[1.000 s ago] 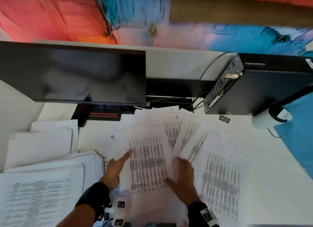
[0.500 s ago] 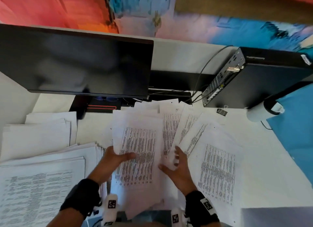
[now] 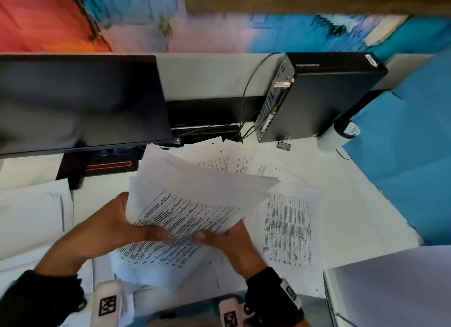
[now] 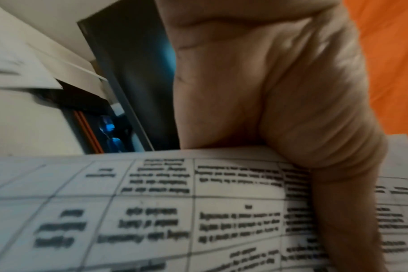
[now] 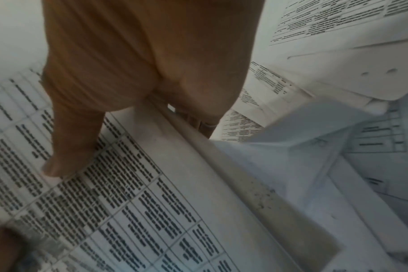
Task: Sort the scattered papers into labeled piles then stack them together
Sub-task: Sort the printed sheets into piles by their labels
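Observation:
A sheaf of printed pages is lifted off the desk and tilted, held by both hands at its near edge. My left hand grips its left side, thumb on the top page, fingers hidden underneath. My right hand pinches the lower right corner, thumb pressed on the printed sheet and fingers under it. More scattered pages lie fanned on the desk beyond and to the right. Sorted piles sit at the left.
A black monitor stands at the back left above its base. A black computer box with cables is at the back right, a binder clip in front of it. A blue panel borders the right; a grey folder lies near right.
Both hands went from lying on the spread pages to gathering them; the sheaf is now raised off the desk and tilted. The head view has shifted closer.

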`<state>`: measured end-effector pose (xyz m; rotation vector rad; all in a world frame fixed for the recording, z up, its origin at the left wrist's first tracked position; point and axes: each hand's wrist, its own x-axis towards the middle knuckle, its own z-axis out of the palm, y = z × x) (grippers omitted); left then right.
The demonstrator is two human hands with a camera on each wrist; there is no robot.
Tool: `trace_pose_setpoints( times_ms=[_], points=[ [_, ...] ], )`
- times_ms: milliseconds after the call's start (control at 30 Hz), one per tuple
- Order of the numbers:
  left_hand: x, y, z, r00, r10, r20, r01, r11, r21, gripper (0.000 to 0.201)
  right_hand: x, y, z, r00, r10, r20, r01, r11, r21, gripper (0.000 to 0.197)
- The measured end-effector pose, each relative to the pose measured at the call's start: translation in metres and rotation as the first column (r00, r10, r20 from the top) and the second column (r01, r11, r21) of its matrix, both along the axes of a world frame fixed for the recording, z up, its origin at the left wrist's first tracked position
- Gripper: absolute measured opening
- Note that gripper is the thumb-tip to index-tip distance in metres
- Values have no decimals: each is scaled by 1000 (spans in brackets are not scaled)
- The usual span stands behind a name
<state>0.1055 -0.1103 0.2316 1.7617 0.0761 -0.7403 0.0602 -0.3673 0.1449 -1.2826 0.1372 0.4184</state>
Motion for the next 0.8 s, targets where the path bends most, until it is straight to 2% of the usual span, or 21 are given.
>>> trace_pose_setpoints(
  times_ms=[67,167,200,267,333,400,433,500,533,600,667,700,733,767,800],
  points=[
    [3,-18,21,995,-104,10,104,992,-67,53,-4,-13,12,1000,-17,11,17,1000,1,54],
    [7,-41,43,971,-238,26,239,963,-127,56,-13,-39,26,999,-49,7,50,997,-66,38],
    [8,-47,49,973,-229,37,232,963,-137,55,-17,-48,31,998,-65,-6,65,994,-89,34],
    [12,-59,53,986,-154,59,162,971,-177,52,-25,-65,40,992,-129,7,129,983,-129,42],
    [22,-80,49,995,-54,86,70,977,-202,44,-31,-85,43,966,-252,63,259,945,-200,51],
    [33,-107,29,998,45,33,-36,969,-246,44,-32,-103,40,916,-397,51,393,866,-309,72],
    [37,-123,14,996,89,-29,-94,961,-261,44,-30,-113,36,882,-469,38,458,837,-300,67],
    [37,-159,-20,988,59,-142,-96,958,-270,40,-27,-130,24,828,-560,-26,550,820,-156,31],
    [34,-178,-39,985,1,-170,-46,965,-260,41,-25,-137,21,812,-579,-76,565,811,-151,25],
    [25,-212,-82,978,-85,-192,36,969,-244,48,-29,-158,3,833,-537,-134,506,837,-209,25],
    [20,-240,-122,978,-118,-174,94,985,-145,43,-36,-180,-22,832,-530,-161,455,820,-348,20],
    [19,-250,-140,980,-149,-136,146,989,-26,46,-39,-194,-40,822,-544,-170,435,791,-430,15],
    [21,-257,-156,973,-207,-107,223,960,170,61,-41,-206,-56,813,-558,-164,408,748,-524,17],
    [24,-260,-172,969,-232,-85,247,897,367,78,-43,-216,-71,812,-566,-144,366,685,-630,29],
    [27,-262,-184,977,-206,-52,204,838,506,91,-44,-225,-89,827,-550,-119,291,598,-747,42]
  ],
)
